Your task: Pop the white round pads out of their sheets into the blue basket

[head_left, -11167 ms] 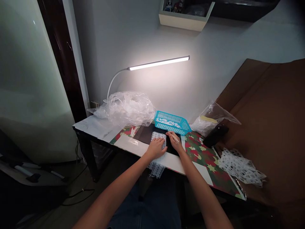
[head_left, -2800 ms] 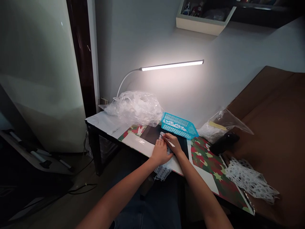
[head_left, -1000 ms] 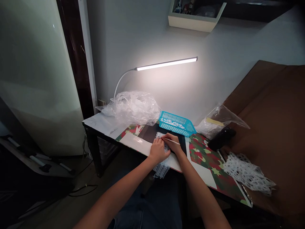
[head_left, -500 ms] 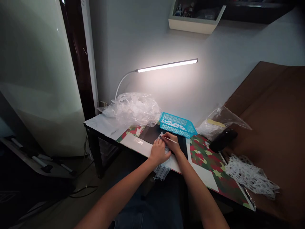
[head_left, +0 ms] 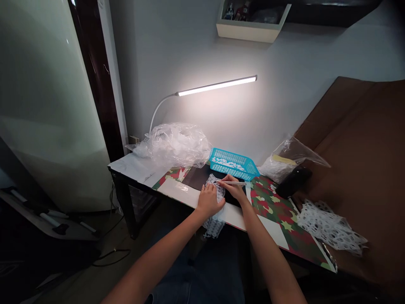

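Note:
A long white sheet of round stickers (head_left: 214, 219) lies on a black mat (head_left: 200, 177) and hangs over the desk's front edge. My left hand (head_left: 208, 200) lies flat on that sheet with fingers together, pressing it down. My right hand (head_left: 232, 186) pinches a thin white stick tool (head_left: 234, 183), its tip at the sheet's far end. A turquoise plastic basket (head_left: 232, 163) holding small white pieces stands just behind my hands.
A crumpled clear plastic bag (head_left: 172, 145) sits at the back left under a lit desk lamp (head_left: 217, 84). Another clear bag (head_left: 286, 159) and a dark object (head_left: 292, 181) lie at the right, with punched-out white sheet scraps (head_left: 329, 228) beyond. Camouflage-patterned paper (head_left: 278, 213) covers the desk.
The stick tool in my right hand now lies more level, its far end swung right. My left hand stays pressed on the sheet. The view has shifted slightly.

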The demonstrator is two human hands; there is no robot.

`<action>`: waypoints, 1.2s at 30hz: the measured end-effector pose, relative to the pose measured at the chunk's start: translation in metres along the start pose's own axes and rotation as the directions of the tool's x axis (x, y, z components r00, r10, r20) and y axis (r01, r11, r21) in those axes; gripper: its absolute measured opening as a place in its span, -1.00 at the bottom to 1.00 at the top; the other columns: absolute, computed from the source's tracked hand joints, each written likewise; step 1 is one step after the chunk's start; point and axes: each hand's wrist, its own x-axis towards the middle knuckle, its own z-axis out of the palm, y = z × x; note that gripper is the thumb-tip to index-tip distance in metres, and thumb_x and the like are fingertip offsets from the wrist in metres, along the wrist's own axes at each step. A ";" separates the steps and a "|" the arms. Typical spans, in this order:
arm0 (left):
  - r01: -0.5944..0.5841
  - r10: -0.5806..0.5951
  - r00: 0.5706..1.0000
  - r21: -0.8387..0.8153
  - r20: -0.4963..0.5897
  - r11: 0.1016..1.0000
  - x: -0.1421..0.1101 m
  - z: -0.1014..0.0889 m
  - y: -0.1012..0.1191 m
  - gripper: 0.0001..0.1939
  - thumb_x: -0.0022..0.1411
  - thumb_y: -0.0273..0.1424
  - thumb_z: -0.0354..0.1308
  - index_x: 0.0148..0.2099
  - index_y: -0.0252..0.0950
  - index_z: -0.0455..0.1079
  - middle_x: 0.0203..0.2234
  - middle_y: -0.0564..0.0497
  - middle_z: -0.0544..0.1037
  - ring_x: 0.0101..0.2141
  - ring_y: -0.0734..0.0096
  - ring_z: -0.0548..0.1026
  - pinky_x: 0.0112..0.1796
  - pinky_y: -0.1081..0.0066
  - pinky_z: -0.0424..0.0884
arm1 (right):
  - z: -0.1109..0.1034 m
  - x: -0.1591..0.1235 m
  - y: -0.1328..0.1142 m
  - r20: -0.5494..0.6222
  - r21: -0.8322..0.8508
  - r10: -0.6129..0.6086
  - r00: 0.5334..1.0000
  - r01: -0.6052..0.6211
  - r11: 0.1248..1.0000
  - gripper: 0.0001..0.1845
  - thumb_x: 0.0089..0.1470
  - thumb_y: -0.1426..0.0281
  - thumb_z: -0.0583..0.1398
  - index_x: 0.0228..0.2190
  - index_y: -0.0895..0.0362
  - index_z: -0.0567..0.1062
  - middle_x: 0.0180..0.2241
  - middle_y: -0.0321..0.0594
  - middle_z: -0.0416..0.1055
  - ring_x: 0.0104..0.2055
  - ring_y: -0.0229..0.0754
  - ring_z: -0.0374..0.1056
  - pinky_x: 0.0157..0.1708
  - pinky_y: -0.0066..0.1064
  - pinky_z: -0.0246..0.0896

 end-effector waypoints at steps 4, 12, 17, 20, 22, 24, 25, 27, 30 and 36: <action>0.003 -0.003 1.000 0.000 0.005 1.000 0.000 -0.001 0.000 -0.41 0.17 -0.19 0.01 0.13 -0.52 0.22 0.06 -0.31 0.35 0.12 0.04 0.24 0.15 0.12 0.05 | -0.002 -0.001 -0.001 0.025 -0.010 -0.016 1.000 0.016 1.000 -0.64 -0.11 0.07 0.28 -0.56 0.11 0.40 -0.52 -0.27 0.37 -0.46 -0.19 0.31 -0.48 -0.38 0.21; 0.002 -0.002 1.000 -0.010 0.001 1.000 0.000 -0.001 0.001 -0.43 0.17 -0.19 0.03 0.13 -0.47 0.23 0.05 -0.27 0.37 0.11 0.05 0.25 0.15 0.11 0.05 | 0.000 -0.004 0.002 0.046 -0.077 -0.066 0.997 0.069 0.995 -0.68 -0.03 0.10 0.24 -0.52 0.10 0.40 -0.48 -0.23 0.43 -0.44 -0.17 0.34 -0.44 -0.38 0.24; 0.003 -0.003 1.000 -0.009 -0.001 1.000 0.000 -0.001 0.001 -0.43 0.17 -0.19 0.03 0.12 -0.49 0.23 0.05 -0.27 0.37 0.13 0.05 0.24 0.15 0.12 0.05 | 0.003 -0.005 0.005 0.057 -0.126 -0.093 0.994 0.100 0.987 -0.72 0.00 0.14 0.22 -0.49 0.10 0.39 -0.45 -0.21 0.45 -0.40 -0.15 0.38 -0.44 -0.39 0.26; 0.005 -0.005 1.000 -0.004 0.003 1.000 0.000 -0.002 0.002 -0.43 0.18 -0.19 0.03 0.13 -0.47 0.24 0.06 -0.27 0.37 0.13 0.06 0.23 0.16 0.13 0.04 | 0.004 -0.006 0.002 0.077 -0.169 -0.114 0.991 0.125 0.978 -0.75 0.04 0.19 0.19 -0.49 0.10 0.38 -0.46 -0.23 0.44 -0.41 -0.17 0.37 -0.44 -0.41 0.24; 0.005 -0.005 1.000 0.000 0.005 1.000 0.000 -0.002 0.002 -0.43 0.17 -0.19 0.02 0.12 -0.47 0.24 0.05 -0.27 0.37 0.13 0.06 0.23 0.16 0.12 0.04 | 0.005 -0.007 -0.004 0.114 -0.200 -0.130 0.985 0.151 0.968 -0.76 0.09 0.22 0.15 -0.50 0.10 0.38 -0.47 -0.25 0.41 -0.43 -0.19 0.34 -0.44 -0.42 0.22; 0.004 -0.004 1.000 0.003 0.006 1.000 0.000 -0.001 0.001 -0.42 0.17 -0.19 0.03 0.12 -0.48 0.24 0.05 -0.29 0.36 0.13 0.05 0.23 0.16 0.11 0.04 | 0.007 -0.009 -0.011 0.170 -0.227 -0.149 0.974 0.186 0.956 -0.76 0.12 0.25 0.11 -0.50 0.10 0.38 -0.47 -0.26 0.39 -0.43 -0.21 0.32 -0.42 -0.44 0.21; 0.003 -0.003 1.000 0.004 0.006 1.000 0.000 -0.001 0.001 -0.42 0.17 -0.18 0.03 0.13 -0.49 0.23 0.05 -0.29 0.36 0.13 0.04 0.23 0.16 0.11 0.03 | 0.009 -0.009 -0.015 0.196 -0.240 -0.158 0.968 0.204 0.949 -0.78 0.12 0.28 0.10 -0.50 0.10 0.38 -0.45 -0.26 0.38 -0.42 -0.21 0.32 -0.41 -0.44 0.20; -0.001 0.001 1.000 0.007 0.006 1.000 0.000 0.000 0.000 -0.41 0.16 -0.18 0.03 0.13 -0.48 0.23 0.05 -0.28 0.37 0.12 0.05 0.24 0.16 0.11 0.03 | 0.013 -0.008 -0.020 0.226 -0.269 -0.173 0.959 0.232 0.935 -0.83 0.10 0.33 0.12 -0.50 0.10 0.38 -0.44 -0.26 0.35 -0.42 -0.22 0.30 -0.40 -0.45 0.17; -0.003 0.003 1.000 0.011 0.005 1.000 0.000 0.000 0.000 -0.43 0.17 -0.18 0.01 0.12 -0.46 0.24 0.04 -0.27 0.38 0.11 0.06 0.25 0.15 0.11 0.04 | 0.017 -0.006 -0.023 0.201 -0.316 -0.179 0.963 0.237 0.919 -0.86 0.06 0.40 0.12 -0.52 0.09 0.35 -0.46 -0.27 0.31 -0.44 -0.23 0.24 -0.41 -0.46 0.12; -0.003 0.003 1.000 0.029 0.008 1.000 0.000 0.001 0.001 -0.41 0.18 -0.18 -0.01 0.13 -0.50 0.23 0.06 -0.29 0.36 0.11 0.05 0.25 0.15 0.10 0.03 | 0.016 -0.003 -0.015 0.115 -0.302 -0.156 0.981 0.184 0.935 -0.79 0.10 0.31 0.11 -0.53 0.09 0.36 -0.47 -0.25 0.35 -0.45 -0.20 0.28 -0.40 -0.42 0.14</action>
